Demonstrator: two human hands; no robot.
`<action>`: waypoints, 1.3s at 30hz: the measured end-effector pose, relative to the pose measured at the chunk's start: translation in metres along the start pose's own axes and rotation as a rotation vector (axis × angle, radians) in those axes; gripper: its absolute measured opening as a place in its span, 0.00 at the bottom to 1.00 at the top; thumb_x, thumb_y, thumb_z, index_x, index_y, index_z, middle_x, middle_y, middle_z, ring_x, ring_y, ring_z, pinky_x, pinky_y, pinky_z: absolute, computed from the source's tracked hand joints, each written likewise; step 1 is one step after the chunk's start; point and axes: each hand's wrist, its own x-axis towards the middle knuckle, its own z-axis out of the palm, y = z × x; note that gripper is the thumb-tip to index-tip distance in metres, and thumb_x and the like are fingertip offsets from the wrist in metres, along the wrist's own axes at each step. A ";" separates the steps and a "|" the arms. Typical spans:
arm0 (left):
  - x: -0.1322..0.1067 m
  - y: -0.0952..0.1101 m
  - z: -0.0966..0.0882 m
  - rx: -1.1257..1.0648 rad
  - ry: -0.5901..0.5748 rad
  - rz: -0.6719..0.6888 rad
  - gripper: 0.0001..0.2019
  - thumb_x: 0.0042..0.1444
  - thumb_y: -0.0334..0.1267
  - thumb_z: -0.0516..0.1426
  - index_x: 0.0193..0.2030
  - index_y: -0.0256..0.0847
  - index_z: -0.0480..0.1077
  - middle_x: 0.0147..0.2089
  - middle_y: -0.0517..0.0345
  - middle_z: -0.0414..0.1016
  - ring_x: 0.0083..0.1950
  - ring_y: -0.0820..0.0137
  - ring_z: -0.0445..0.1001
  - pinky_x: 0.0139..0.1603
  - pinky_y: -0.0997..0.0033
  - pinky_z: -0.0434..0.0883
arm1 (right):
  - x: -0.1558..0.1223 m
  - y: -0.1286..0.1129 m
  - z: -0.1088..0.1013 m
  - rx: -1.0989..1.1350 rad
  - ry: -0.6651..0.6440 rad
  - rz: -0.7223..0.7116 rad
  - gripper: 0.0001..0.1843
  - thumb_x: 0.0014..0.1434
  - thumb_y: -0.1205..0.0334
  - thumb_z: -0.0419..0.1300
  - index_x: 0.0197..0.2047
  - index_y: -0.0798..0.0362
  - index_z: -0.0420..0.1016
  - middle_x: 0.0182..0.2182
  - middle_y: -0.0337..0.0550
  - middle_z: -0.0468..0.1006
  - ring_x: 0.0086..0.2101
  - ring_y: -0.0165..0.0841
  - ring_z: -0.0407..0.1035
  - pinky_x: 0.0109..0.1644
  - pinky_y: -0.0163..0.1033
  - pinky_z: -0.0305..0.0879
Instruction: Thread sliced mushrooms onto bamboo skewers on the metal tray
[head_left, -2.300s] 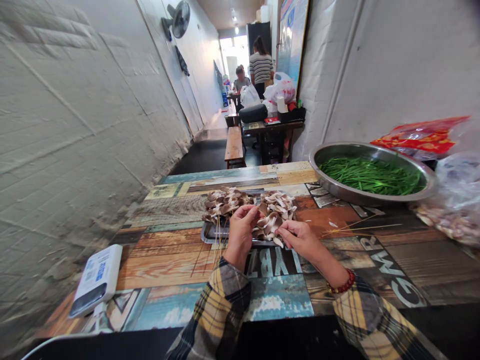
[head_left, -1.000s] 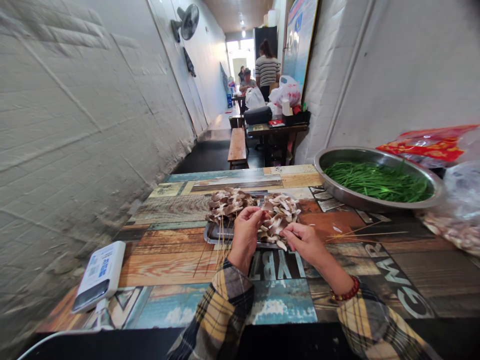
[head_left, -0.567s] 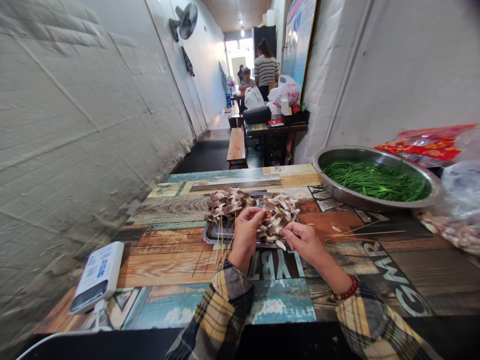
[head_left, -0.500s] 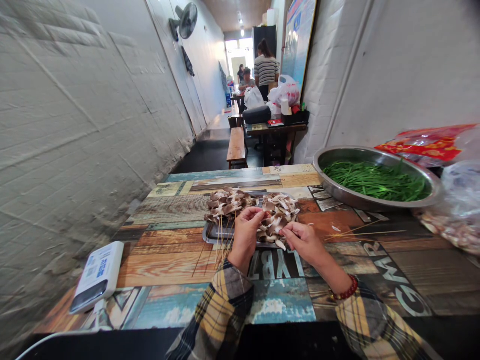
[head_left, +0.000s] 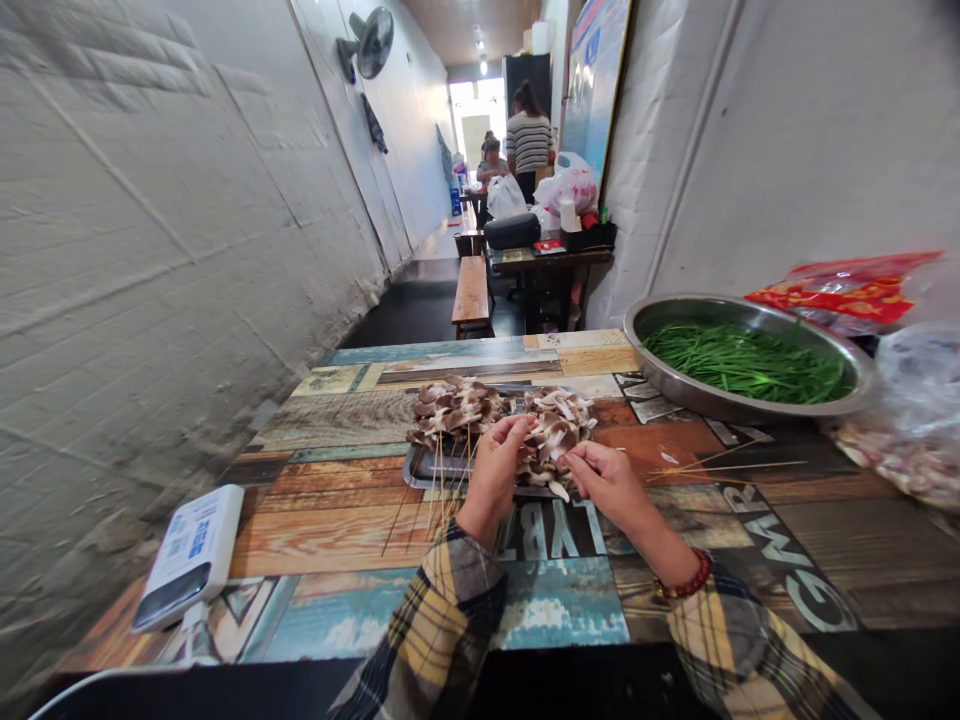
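A metal tray in the middle of the table carries skewered mushrooms on the left and a loose heap of mushroom pieces on the right. My left hand is closed, pinching a mushroom piece at the tray's near edge. My right hand is closed too, with its fingertips pinched together just right of the left hand; a thin skewer tip seems to stick out beside it. Bamboo skewer ends stick out over the tray's front toward me.
A large steel bowl of green chives stands at the right rear. Loose bamboo skewers lie to its front. Plastic bags sit at the far right. A white device rests at the table's left corner. People stand at distant tables.
Both hands stay at the tray's front edge with only small finger movements; the view has shifted slightly.
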 end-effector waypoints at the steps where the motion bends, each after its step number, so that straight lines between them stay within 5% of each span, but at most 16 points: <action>1: 0.000 -0.001 0.000 0.003 -0.023 -0.020 0.16 0.45 0.48 0.64 0.34 0.38 0.77 0.35 0.55 0.75 0.31 0.74 0.70 0.30 0.77 0.65 | 0.000 0.000 0.000 -0.007 0.000 -0.001 0.19 0.62 0.49 0.53 0.27 0.54 0.71 0.13 0.33 0.65 0.16 0.26 0.59 0.23 0.31 0.57; 5: 0.002 -0.006 -0.001 0.065 -0.113 -0.026 0.16 0.46 0.49 0.64 0.30 0.36 0.76 0.28 0.58 0.72 0.27 0.76 0.66 0.28 0.78 0.63 | 0.000 0.000 0.000 -0.028 -0.011 -0.002 0.18 0.61 0.50 0.53 0.28 0.54 0.72 0.13 0.33 0.66 0.17 0.27 0.60 0.23 0.31 0.57; 14: 0.002 -0.004 -0.003 -0.007 -0.033 -0.035 0.16 0.41 0.48 0.66 0.26 0.36 0.73 0.23 0.62 0.67 0.24 0.79 0.61 0.26 0.79 0.59 | -0.001 0.006 0.002 -0.041 -0.032 -0.034 0.15 0.62 0.54 0.53 0.34 0.55 0.76 0.16 0.35 0.68 0.18 0.27 0.61 0.23 0.32 0.57; 21: 0.003 -0.009 0.002 -0.050 -0.057 0.002 0.14 0.41 0.45 0.67 0.24 0.36 0.71 0.22 0.63 0.66 0.24 0.78 0.60 0.26 0.78 0.58 | -0.001 0.004 0.000 -0.143 0.012 -0.125 0.14 0.62 0.58 0.52 0.36 0.55 0.78 0.27 0.43 0.78 0.28 0.33 0.70 0.32 0.34 0.63; 29: 0.002 -0.007 0.001 0.018 -0.112 0.013 0.14 0.45 0.47 0.64 0.26 0.36 0.71 0.23 0.63 0.66 0.24 0.78 0.61 0.26 0.78 0.59 | -0.001 0.008 -0.002 -0.101 -0.014 -0.117 0.17 0.62 0.55 0.52 0.37 0.56 0.78 0.21 0.39 0.72 0.22 0.29 0.65 0.25 0.31 0.58; 34: 0.008 -0.001 -0.008 0.186 0.035 0.174 0.15 0.52 0.48 0.59 0.36 0.36 0.74 0.30 0.58 0.73 0.28 0.75 0.67 0.31 0.76 0.63 | 0.003 0.013 -0.012 0.069 0.138 -0.053 0.18 0.61 0.52 0.54 0.39 0.58 0.77 0.17 0.34 0.65 0.18 0.26 0.59 0.22 0.31 0.55; 39: 0.016 -0.008 -0.019 0.485 0.105 0.333 0.09 0.53 0.40 0.57 0.35 0.37 0.74 0.30 0.57 0.74 0.32 0.72 0.70 0.33 0.74 0.65 | 0.006 0.016 -0.019 0.191 0.257 -0.006 0.19 0.60 0.50 0.56 0.41 0.59 0.76 0.16 0.32 0.63 0.17 0.26 0.58 0.21 0.31 0.54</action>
